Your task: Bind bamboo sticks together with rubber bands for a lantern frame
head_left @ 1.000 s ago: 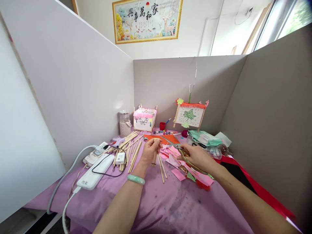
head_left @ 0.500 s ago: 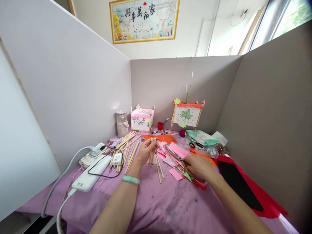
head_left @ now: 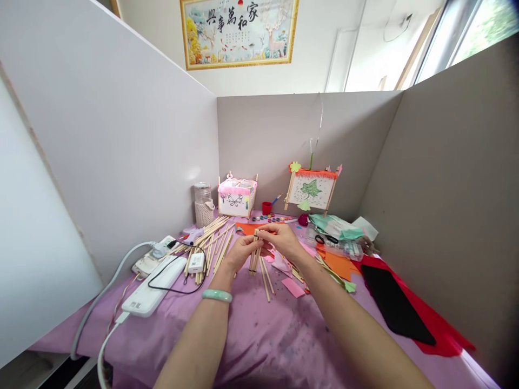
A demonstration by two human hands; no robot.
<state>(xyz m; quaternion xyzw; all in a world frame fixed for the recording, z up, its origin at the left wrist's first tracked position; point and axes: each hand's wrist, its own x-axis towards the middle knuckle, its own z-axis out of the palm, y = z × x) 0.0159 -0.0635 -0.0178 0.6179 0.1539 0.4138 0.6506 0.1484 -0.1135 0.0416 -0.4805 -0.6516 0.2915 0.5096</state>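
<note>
Near the middle of the table, my left hand (head_left: 242, 253) is closed round a small upright bundle of wooden sticks (head_left: 253, 263), with a dark band near its lower end. My right hand (head_left: 280, 239) reaches in from the right, its fingers pinched at the top of the same bundle, beside the left thumb. A few loose wooden sticks (head_left: 265, 283) lie on the cloth just right of the bundle. Pink paper pieces (head_left: 292, 287) are scattered below my right wrist, partly covered by the forearm.
Many sticks (head_left: 219, 246), a white power strip (head_left: 152, 286) and cables lie left. At the back stand a jar (head_left: 203, 205), a paper lantern box (head_left: 236, 198), a red cup (head_left: 266, 208) and a hanging leaf picture (head_left: 311, 190). A black tablet-like slab (head_left: 397, 302) lies right.
My right hand has left the scissors among the paper scraps and come up left to the bundle's top. The left hand still holds the sticks. The scissors no longer show.
</note>
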